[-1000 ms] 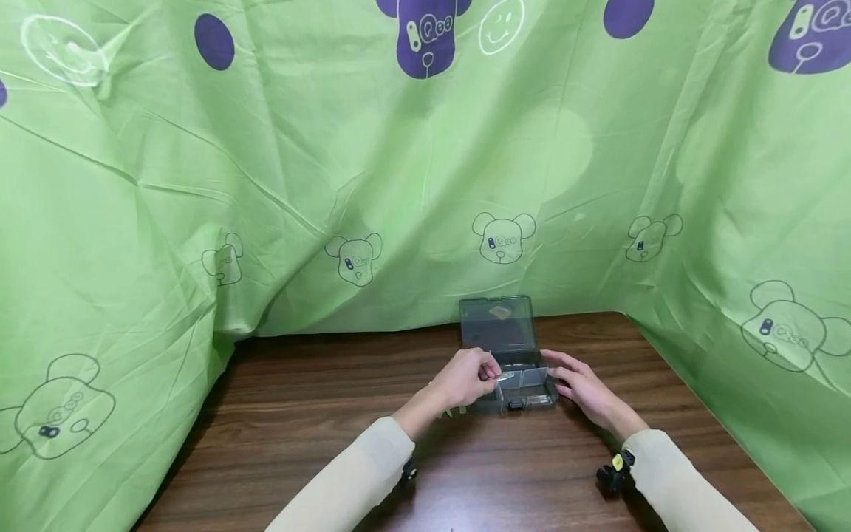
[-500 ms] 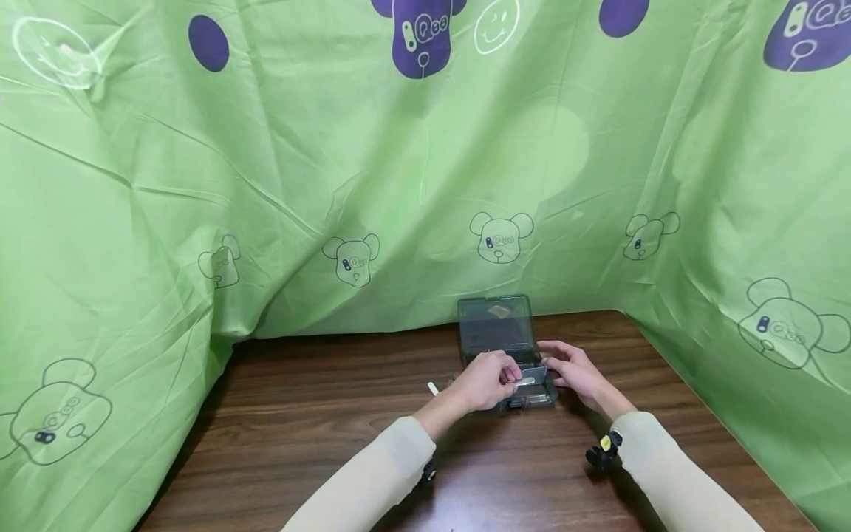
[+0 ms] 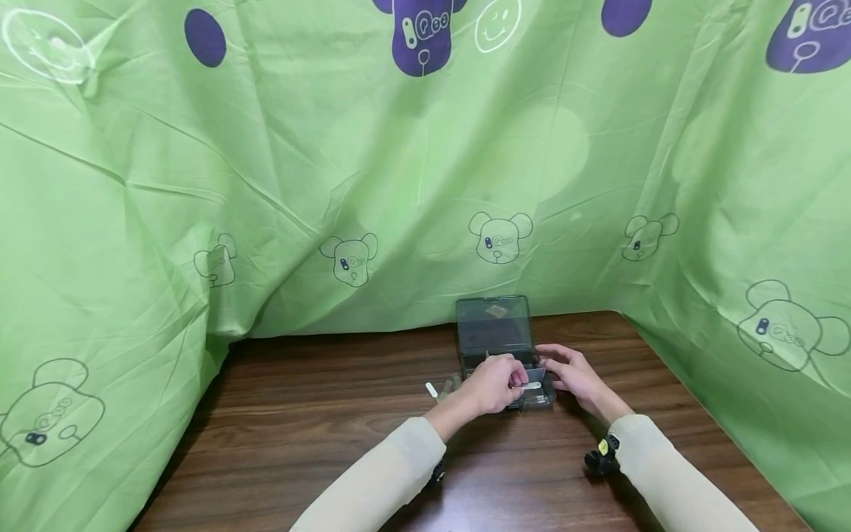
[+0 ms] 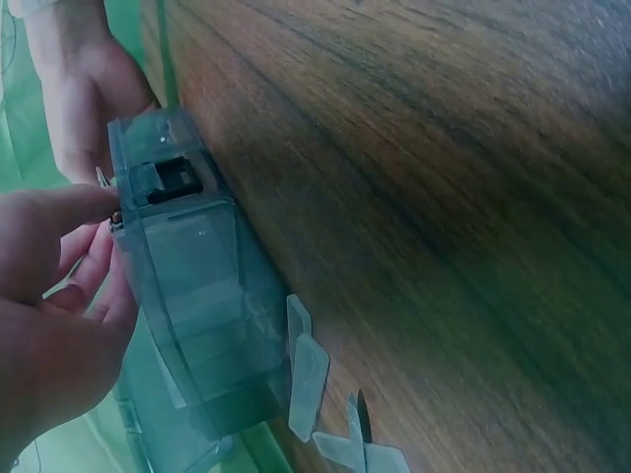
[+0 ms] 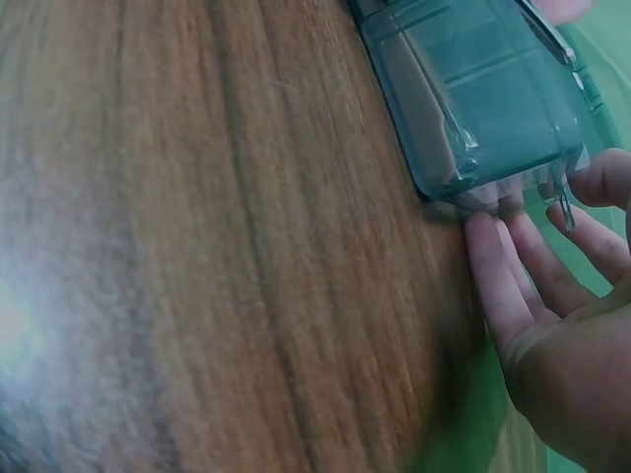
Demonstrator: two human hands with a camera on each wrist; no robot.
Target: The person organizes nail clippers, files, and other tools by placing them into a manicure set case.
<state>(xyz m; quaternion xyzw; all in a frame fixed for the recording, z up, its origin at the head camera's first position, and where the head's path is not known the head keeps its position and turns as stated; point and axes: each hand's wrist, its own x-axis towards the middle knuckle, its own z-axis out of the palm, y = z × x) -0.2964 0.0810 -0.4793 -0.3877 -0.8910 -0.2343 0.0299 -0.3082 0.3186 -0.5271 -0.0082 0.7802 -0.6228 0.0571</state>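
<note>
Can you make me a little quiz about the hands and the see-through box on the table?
1. True or false: the lid of the smoky grey see-through plastic box stands open.
2. Which hand pinches the small clear plastic divider strip over the box? A the left hand, B the right hand.
3. Fill in: the loose clear plastic strips lie on the dark brown wooden table to the ____ of the box.

Key: 1 true. 2 A; the right hand only rests against the box's side. 3 left.
</note>
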